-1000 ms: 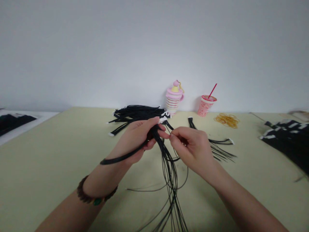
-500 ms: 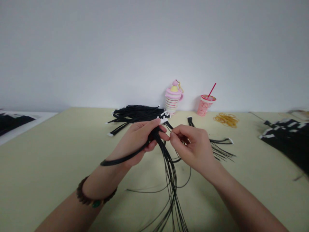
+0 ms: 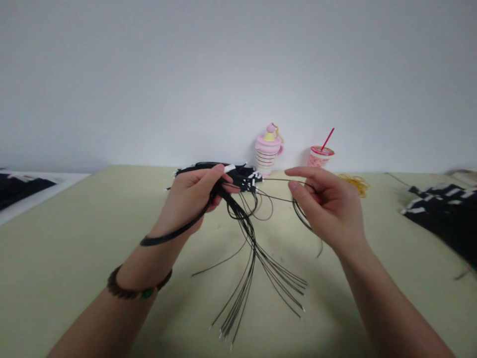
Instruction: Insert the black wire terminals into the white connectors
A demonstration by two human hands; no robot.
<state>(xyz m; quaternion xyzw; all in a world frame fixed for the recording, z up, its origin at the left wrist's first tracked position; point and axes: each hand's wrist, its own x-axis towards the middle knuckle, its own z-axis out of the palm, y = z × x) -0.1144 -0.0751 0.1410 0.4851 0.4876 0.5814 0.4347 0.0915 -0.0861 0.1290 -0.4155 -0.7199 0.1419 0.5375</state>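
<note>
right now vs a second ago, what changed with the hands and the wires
The left hand has shifted left, still gripping the black wire bundle, whose white-tipped ends now show. The right hand has moved right, away from it, drawing out a thin wire. The pink cup stayed put.

Soft even light, faint shadows, wide-angle edge blur.

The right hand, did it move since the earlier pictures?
Yes. The right hand moved right and higher up the picture, and now sits just below the pink cup with the red straw, which stayed put.
</note>
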